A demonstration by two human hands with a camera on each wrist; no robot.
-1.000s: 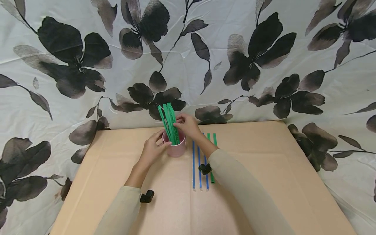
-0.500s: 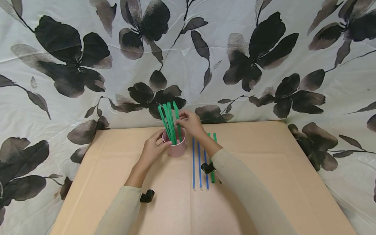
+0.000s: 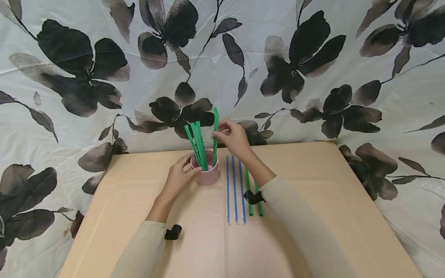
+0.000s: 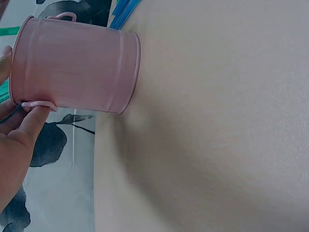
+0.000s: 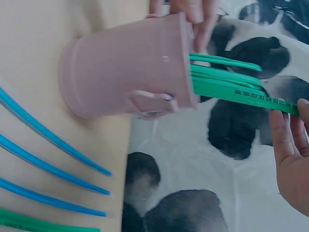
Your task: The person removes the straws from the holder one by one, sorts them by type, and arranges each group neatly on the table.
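Right hand (image 3: 234,138) pinches green straw (image 3: 215,131) between thumb and fingertips, straw upright, lower end inside pink cup (image 3: 207,173). Left hand (image 3: 179,177) curled round cup's left side, thumb at rim, steadying it on cardboard (image 3: 313,185). More green straws (image 3: 195,144) stand in cup, leaning left. Just right of cup, three blue straws (image 3: 234,189) lie side by side; beside them two green ones (image 3: 248,185) partly under right forearm. Floral cloth (image 3: 104,77) hangs behind.
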